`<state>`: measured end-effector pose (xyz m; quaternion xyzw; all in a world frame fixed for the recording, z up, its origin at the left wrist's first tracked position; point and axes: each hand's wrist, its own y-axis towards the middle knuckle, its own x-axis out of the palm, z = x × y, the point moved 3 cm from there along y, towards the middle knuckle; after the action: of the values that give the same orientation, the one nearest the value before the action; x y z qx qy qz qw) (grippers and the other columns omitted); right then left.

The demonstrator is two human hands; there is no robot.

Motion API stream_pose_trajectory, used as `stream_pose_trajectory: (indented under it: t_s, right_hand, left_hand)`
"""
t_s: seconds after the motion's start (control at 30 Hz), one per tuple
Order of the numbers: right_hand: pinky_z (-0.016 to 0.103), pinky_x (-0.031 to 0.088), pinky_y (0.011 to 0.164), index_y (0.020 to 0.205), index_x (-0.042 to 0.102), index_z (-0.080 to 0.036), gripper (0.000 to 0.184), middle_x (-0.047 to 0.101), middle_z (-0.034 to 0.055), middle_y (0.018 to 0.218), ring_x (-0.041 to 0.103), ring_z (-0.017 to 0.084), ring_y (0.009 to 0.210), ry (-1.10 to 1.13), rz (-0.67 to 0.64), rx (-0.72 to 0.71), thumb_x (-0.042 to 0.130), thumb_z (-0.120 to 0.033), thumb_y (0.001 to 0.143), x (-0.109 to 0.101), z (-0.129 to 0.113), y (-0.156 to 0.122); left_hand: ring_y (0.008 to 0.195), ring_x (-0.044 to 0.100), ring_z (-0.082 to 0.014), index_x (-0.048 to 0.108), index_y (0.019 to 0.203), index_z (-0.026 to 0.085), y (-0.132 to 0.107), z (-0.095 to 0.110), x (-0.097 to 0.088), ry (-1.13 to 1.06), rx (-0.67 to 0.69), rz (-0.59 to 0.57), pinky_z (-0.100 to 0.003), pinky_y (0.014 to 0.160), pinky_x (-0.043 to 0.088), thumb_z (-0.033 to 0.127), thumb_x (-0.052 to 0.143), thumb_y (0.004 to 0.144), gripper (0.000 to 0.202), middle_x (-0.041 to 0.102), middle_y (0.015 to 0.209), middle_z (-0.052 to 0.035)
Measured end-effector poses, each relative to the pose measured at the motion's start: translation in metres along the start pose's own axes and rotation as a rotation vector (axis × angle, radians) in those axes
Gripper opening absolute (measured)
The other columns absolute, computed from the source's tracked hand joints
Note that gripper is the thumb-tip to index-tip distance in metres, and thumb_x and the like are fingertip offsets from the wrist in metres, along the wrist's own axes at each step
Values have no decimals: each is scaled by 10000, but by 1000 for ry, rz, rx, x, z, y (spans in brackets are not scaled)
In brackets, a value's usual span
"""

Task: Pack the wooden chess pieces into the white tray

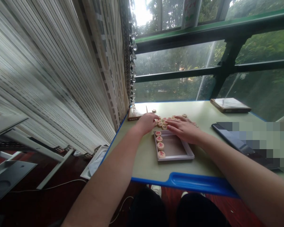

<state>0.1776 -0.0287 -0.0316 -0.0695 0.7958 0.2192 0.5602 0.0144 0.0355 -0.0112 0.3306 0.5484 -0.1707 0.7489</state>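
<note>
Shallow grey rectangular tray (188,152) lies on the pale green table (142,164), long axis pointing away from the person. Right hand (184,130) rests flat, fingers together, over its far end. Left hand (147,122) curls loosely beside round wooden game pieces (164,121).

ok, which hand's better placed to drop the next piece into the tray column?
Left, probably. The left hand rests on the loose pieces right above the column at the tray left edge. The right hand lies flat over the tray's far end.
</note>
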Motion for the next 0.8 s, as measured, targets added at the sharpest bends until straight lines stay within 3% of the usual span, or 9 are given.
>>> stream_pose_trajectory:
  t_s: [0.2, 0.47, 0.8]
  right_hand:
    - [417, 257, 1042, 1165, 606, -236, 538, 569, 10, 1250, 418, 228, 1219, 11, -60, -31, 210, -493, 906, -3, 4, 4]
    - [434, 232, 1041, 1096, 646, -270, 508, 541, 17, 1283, 413, 224, 1230, 16, -73, -120, 217, -468, 910, 1, 8, 6]
    - [414, 308, 968, 1060, 666, -271, 494, 608, 14, 1192, 468, 225, 1142, 16, -23, -113, 231, -454, 915, -2, 7, 4]
  left_hand:
    - [993, 603, -153, 673, 1038, 174, 0, -5, 13, -83, -45, -137, -249, 918, 436, 65, 464, 734, 384, 675, 1055, -38]
    - [929, 623, -157, 700, 967, 185, 1, -2, 12, -48, -33, -61, -258, 878, 455, 77, 472, 743, 337, 698, 979, -40]
    - [903, 622, -155, 694, 961, 186, 2, -4, 13, -19, -70, -22, -260, 863, 463, 109, 465, 767, 309, 695, 968, -40]
